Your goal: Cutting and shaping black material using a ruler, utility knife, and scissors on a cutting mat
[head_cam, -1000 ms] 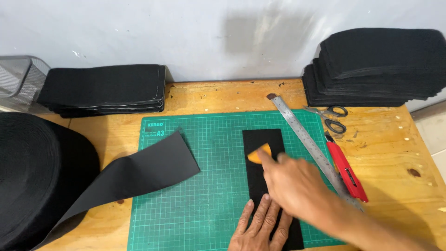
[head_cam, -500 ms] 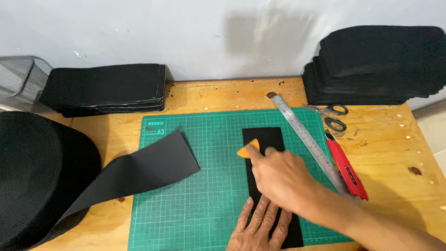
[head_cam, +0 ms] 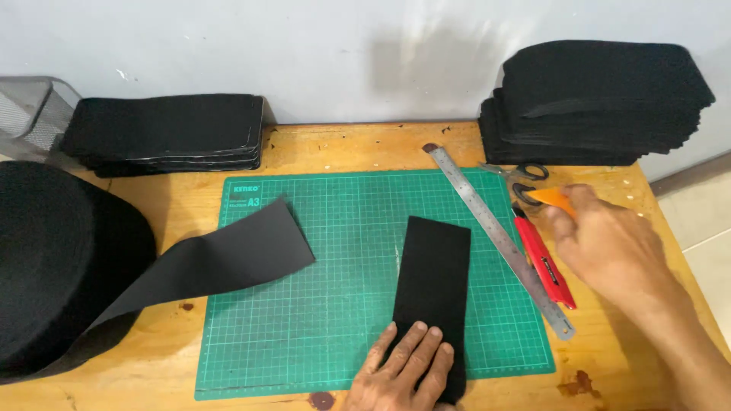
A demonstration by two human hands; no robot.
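A black strip (head_cam: 432, 293) is pinned flat on the green cutting mat (head_cam: 343, 304) by the spread left hand (head_cam: 403, 371). Right of the mat, an orange scraper (head_cam: 554, 199) is gripped by the right hand (head_cam: 609, 247), above the red knife (head_cam: 542, 259), beside the steel ruler (head_cam: 495, 232) and scissors (head_cam: 525, 179).

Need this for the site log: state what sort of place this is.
Probably a small craft or cutting workbench: a green cutting mat on a wooden table, stacks of cut black pieces, and a steel ruler.

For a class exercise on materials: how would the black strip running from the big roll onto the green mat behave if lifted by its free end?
Probably floppy: the black strip drapes from the big roll and lies flat on the green mat. Likely light, being thin. Its matte face suggests it would drag, not slide.
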